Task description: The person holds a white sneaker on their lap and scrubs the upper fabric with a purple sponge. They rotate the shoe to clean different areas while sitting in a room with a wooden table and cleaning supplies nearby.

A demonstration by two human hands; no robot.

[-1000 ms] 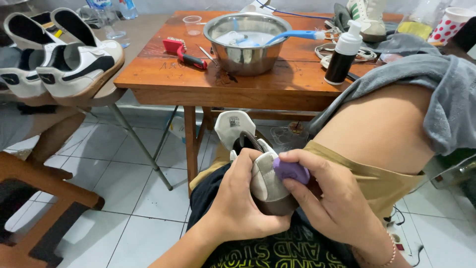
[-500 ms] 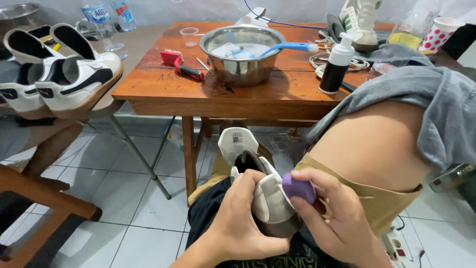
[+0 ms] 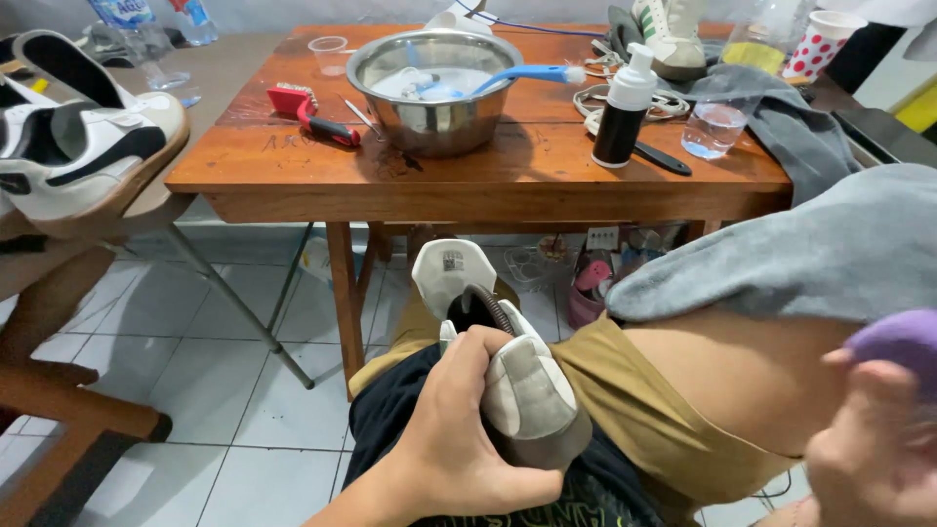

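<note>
Down near the lap, the left hand (image 3: pixel 459 439) has its fingers wrapped around the pale sneaker (image 3: pixel 512 376) while the right hand (image 3: pixel 878 439) pinches a purple brush (image 3: pixel 903 337) off to the right, so honestly a one-handed grip could let it slide floorward.

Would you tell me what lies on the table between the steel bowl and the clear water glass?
In the head view, a black pump bottle with a white top stands between the steel bowl and the water glass.
</note>
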